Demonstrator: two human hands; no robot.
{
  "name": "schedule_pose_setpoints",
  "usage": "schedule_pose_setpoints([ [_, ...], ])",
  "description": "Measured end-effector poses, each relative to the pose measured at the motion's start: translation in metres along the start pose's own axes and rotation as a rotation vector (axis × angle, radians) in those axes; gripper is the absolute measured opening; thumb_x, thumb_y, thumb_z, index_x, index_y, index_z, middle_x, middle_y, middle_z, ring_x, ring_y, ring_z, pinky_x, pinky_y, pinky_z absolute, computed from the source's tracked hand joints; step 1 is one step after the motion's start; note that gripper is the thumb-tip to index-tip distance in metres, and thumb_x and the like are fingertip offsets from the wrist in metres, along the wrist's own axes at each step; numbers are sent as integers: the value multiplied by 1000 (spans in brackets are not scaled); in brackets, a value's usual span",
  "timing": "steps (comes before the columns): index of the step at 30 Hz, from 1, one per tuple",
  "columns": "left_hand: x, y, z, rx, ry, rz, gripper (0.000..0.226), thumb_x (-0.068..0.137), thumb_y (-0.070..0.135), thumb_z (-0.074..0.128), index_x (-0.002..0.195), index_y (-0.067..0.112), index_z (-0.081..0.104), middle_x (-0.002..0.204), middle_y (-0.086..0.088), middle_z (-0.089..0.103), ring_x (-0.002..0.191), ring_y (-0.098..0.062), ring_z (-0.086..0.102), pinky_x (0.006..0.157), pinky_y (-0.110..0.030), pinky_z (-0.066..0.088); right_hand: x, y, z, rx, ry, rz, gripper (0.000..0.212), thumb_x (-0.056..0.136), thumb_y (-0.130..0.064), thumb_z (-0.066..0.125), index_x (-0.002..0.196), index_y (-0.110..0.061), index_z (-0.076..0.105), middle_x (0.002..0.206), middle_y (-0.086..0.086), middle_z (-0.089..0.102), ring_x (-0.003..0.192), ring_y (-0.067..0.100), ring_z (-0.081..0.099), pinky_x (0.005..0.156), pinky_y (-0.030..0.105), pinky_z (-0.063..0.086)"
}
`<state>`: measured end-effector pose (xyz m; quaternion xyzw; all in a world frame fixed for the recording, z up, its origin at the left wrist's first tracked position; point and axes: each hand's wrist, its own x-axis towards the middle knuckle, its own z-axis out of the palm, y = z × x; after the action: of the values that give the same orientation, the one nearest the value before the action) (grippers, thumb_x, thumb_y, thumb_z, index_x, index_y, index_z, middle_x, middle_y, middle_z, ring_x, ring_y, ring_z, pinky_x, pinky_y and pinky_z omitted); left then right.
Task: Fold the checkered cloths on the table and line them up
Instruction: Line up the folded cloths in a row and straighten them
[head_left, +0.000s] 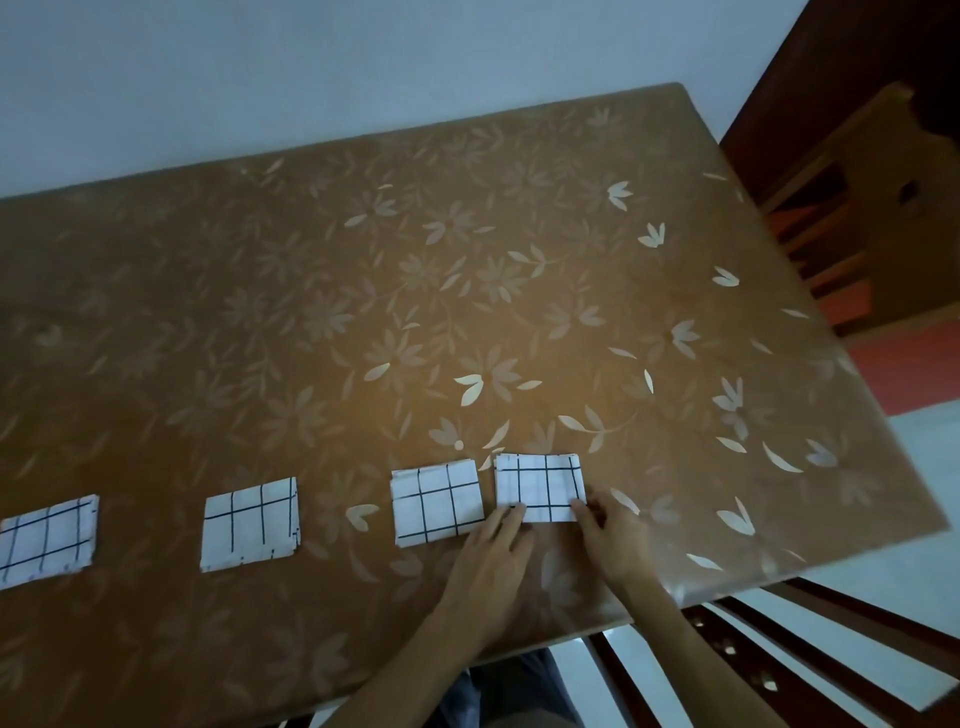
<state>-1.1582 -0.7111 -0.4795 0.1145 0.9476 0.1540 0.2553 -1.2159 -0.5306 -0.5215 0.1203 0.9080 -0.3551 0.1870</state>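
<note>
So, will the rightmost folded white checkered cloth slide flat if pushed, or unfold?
Probably slides: the folded white checkered cloth lies flat on a glossy floral table cover. Likely light, floppy; lifted by one edge, layers may open.

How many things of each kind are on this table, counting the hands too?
Folded checkered cloths: 4
Hands: 2, the left hand and the right hand
Total: 6
</note>
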Motion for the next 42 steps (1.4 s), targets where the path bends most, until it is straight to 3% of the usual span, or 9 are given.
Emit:
schedule_pose_setpoints([
  [7, 2, -4, 15, 63, -39, 40, 75, 60, 43, 88, 127, 17, 66, 135, -6, 63, 120, -24, 64, 92, -38, 55, -8, -10, 6, -296, 317, -202, 32, 95, -32, 55, 116, -8, 57, 112, 14, 61, 94, 32, 59, 78, 44, 51],
  [13, 5, 2, 21, 81, -94, -22, 96, 53, 47, 93, 135, 10, 60, 139, -11, 60, 126, -27, 60, 100, -41, 47, -9, 3, 28, -636, -77, -618, 61, 99, -44, 21, 151, -14, 36, 160, 9, 26, 146, 28, 29, 120, 41, 19],
  [16, 3, 1, 15, 101, -71, -12, 83, 88, 33, 71, 155, 11, 28, 163, -12, 25, 150, -29, 26, 118, -44, 26, 3, 21, 19, -678, -69, -537, 59, 103, -44, 14, 155, -18, 21, 163, 8, 14, 150, 25, 16, 122, 37, 4],
  [20, 3, 3, 7, 63, -30, 8, 74, 101, 23, 48, 159, 14, 2, 168, -6, -3, 154, -25, -2, 123, -40, 7, 9, 20, 2, -662, -53, -455, 61, 102, -43, 28, 156, -19, 14, 164, 10, 4, 151, 28, 11, 118, 45, 22],
  [24, 0, 9, 2, -160, -2, -50, 66, 102, 40, 30, 159, 16, 8, 168, -2, 2, 154, -20, -5, 117, -30, -3, -1, 9, -5, -532, 10, -411, 57, 93, -39, 54, 144, -24, 34, 145, 12, 43, 106, 30, 57, 84, 43, 55],
  [27, 3, 14, 2, -257, 38, -63, 72, 93, 48, 14, 157, 17, 19, 168, 2, 4, 154, -20, -7, 116, -30, 0, -5, 11, -5, -540, -19, -464, 74, 72, -24, 83, 134, -24, 42, 133, 15, 53, 97, 33, 64, 77, 47, 58],
  [32, 5, 17, 2, -198, 60, -50, 64, 99, 44, 19, 154, 15, 30, 167, -1, 13, 154, -23, 3, 119, -33, 7, 4, 6, -9, -570, -43, -467, 71, 71, -17, 83, 132, -25, 48, 138, 17, 52, 101, 33, 59, 74, 49, 58],
  [37, 17, 12, 7, 84, 121, -55, 62, 86, 43, 65, 139, 12, 56, 153, -14, 44, 144, -33, 37, 111, -46, 37, 1, -10, -6, -619, -30, -561, 53, 87, -32, 62, 138, -21, 52, 153, 17, 40, 134, 34, 45, 96, 45, 50],
  [42, 38, 1, 1, 319, 49, -48, 67, 106, 27, 36, 156, 1, 0, 164, -24, 0, 152, -40, -2, 123, -54, 2, 7, -16, 14, -620, -93, -587, 78, 100, -50, -6, 146, -10, 44, 155, 17, 35, 142, 34, 33, 107, 50, 36],
])
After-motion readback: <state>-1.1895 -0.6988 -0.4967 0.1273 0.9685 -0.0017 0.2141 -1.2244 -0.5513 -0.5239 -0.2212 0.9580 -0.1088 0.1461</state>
